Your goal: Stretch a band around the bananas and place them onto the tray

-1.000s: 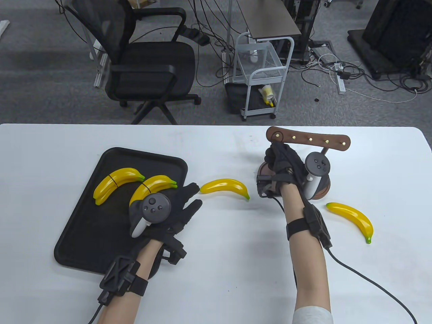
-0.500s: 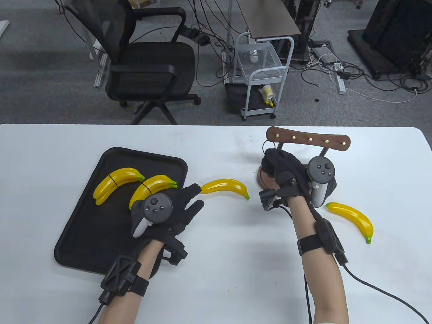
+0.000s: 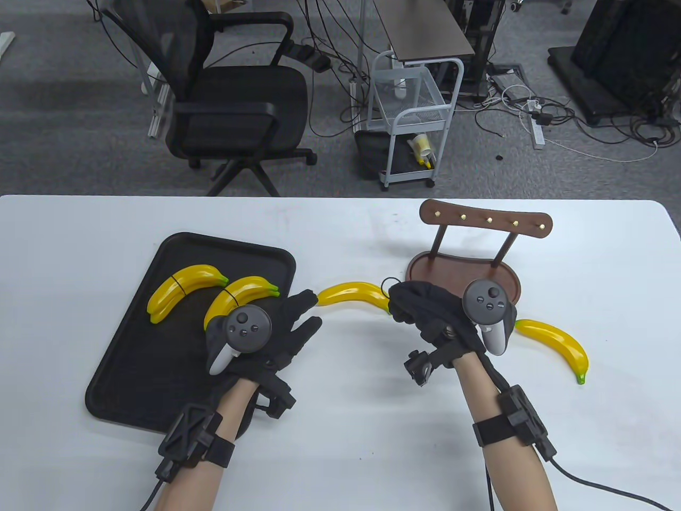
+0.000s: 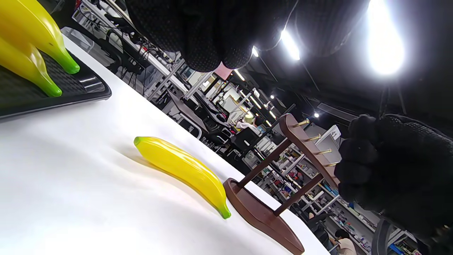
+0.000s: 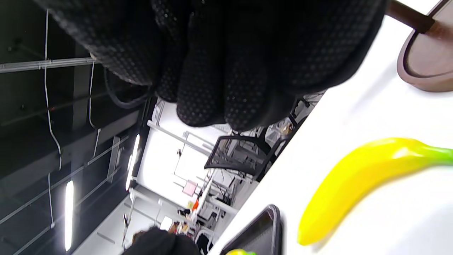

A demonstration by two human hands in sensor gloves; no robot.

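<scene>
Band (image 3: 392, 281): thin black loop, pinched in right hand (image 3: 431, 314) fingers, sticking up just above the knuckles, centre of frame. Right hand fingers curled, clamped on band; in right wrist view a dark loop hangs by the curled fingers (image 5: 226, 88).

Loose banana (image 3: 354, 294) on table, centre; its green right tip touches or sits just under the right hand. Second loose banana (image 3: 558, 343) right of the right hand, partly behind its tracker (image 3: 487, 314).

Tray (image 3: 133, 372) at left, black, holds two banded pairs: pair one (image 3: 183, 285) upper left of tray, pair two (image 3: 239, 295) just right of it, each with a dark band round the middle.

Left hand (image 3: 276, 335) flat over tray's right edge, fingers straight and spread, pointing at centre banana, holding nothing; fingertips just beside that banana's left end, contact unclear.

Brown wooden rack (image 3: 468, 255) with brass pegs stands behind right hand, upper right of table (image 3: 340, 436).

Beyond the table: office chair (image 3: 229, 106), white cart (image 3: 412, 106), cables on floor.
</scene>
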